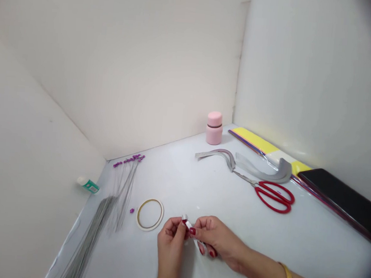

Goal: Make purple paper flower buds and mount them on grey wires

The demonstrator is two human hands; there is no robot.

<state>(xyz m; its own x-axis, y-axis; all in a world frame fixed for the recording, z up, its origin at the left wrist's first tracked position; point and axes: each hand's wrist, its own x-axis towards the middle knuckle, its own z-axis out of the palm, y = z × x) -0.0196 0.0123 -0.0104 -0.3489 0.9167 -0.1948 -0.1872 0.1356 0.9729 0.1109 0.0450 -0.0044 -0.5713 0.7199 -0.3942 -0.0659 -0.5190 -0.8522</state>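
Near the front middle of the white table, my left hand [173, 236] pinches one end of a narrow white strip [188, 225] between thumb and fingers. My right hand [211, 237] holds the same strip just to the right, its thumb on top and the rest of the strip hanging under the fingers. Left of my hands lies a roll of white tape [149, 228]. Beside the roll sits a small purple piece [132, 210]. Farther left are thin wires with purple tips [134, 158] and a thick bundle of bare wires [90, 238].
Red-handled scissors [274, 196] lie at the right, by curved grey strips [263, 173]. Behind them are a pink jar [214, 128], yellow packaged sheets [252, 139] and a black flat object [341, 200]. A green-and-white tube [91, 186] lies at the left edge.
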